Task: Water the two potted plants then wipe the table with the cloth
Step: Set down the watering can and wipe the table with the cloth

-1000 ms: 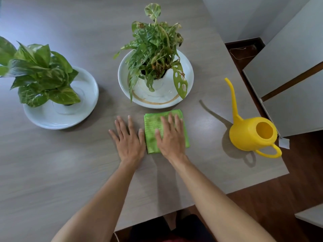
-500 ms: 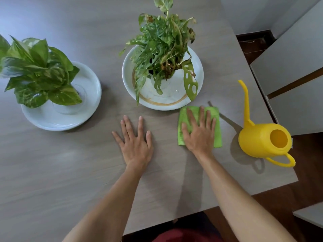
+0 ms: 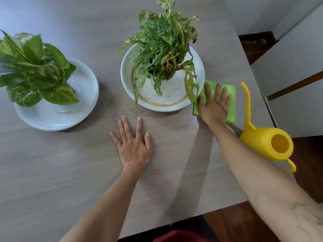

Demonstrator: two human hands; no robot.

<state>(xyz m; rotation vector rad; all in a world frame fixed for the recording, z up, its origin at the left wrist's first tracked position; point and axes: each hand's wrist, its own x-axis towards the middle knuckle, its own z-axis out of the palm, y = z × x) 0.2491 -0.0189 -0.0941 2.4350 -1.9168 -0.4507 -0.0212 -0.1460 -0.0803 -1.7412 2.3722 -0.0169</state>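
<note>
Right hand (image 3: pixel 214 105) flat on cloth (image 3: pixel 231 102)

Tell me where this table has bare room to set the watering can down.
Widest bare stretch: the near table, left of the left hand, below the left plate. The far left corner behind both plants is bare too. Crowded: the right side, where right hand and cloth sit between the middle plate and the can.

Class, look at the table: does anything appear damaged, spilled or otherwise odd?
The middle plant has brown, withered leaves among the green, and its plate shows a brownish ring. No spill is visible. The watering can stands upright near the table's edge.
</note>
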